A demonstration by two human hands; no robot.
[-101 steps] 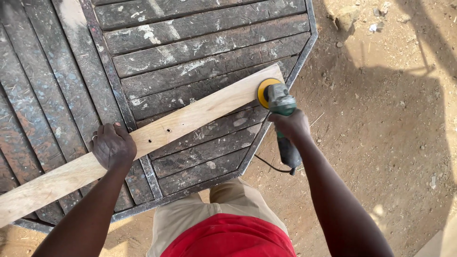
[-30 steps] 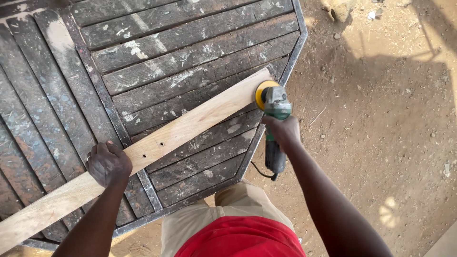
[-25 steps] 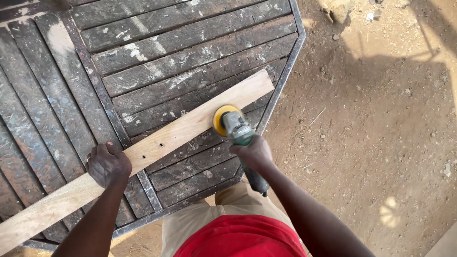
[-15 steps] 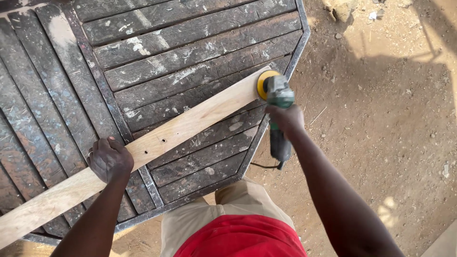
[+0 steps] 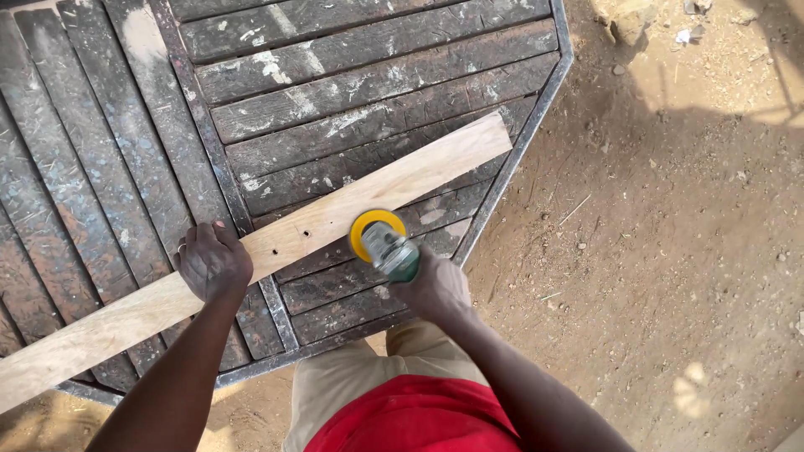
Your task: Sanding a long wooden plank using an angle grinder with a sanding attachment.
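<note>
Half a second ago the green sander (image 5: 392,249) sat at the plank's far right end; now its yellow disc has slid back along the edge to the middle of the pale wooden plank (image 5: 276,243), near two small holes. Right hand (image 5: 435,289) is clamped around the sander's body. Left hand (image 5: 212,261) presses fingers-down on the plank, pinning it. Plank lies diagonally across the weathered slatted bench (image 5: 335,100), which stands on bare dirt ground (image 5: 670,251).
</note>
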